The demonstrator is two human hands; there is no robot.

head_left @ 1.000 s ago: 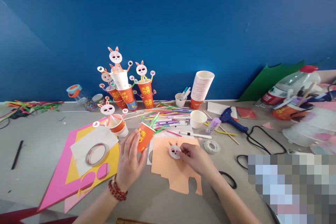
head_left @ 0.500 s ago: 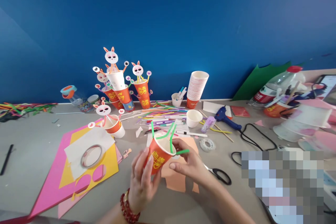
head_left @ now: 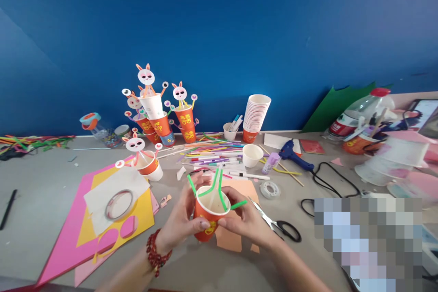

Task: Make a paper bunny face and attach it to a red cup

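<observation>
A red paper cup (head_left: 205,213) with yellow characters is held nearly upright between both hands. Green straws (head_left: 220,187) stand up from inside it, and bent green pieces stick out at both sides of the rim. My left hand (head_left: 183,212) wraps the cup's left side, its thumb across the front. On the right side, my right hand (head_left: 244,216) grips the cup, thumb in front and fingers behind. Beneath lies a cut orange paper sheet (head_left: 230,239). Scissors (head_left: 273,222) with black handles rest just right of my right hand.
Finished rabbit-face cups (head_left: 145,162) stand at the back left. Pink and yellow sheets (head_left: 143,212) with a tape roll (head_left: 119,205) lie left. Behind are scattered straws and pens, a cup stack (head_left: 256,116), and a blue glue gun (head_left: 296,157) with its cord.
The cup has turned more upright and sits slightly lower. My left hand has shifted from its front to its left side, and my right hand now grips the opposite side.
</observation>
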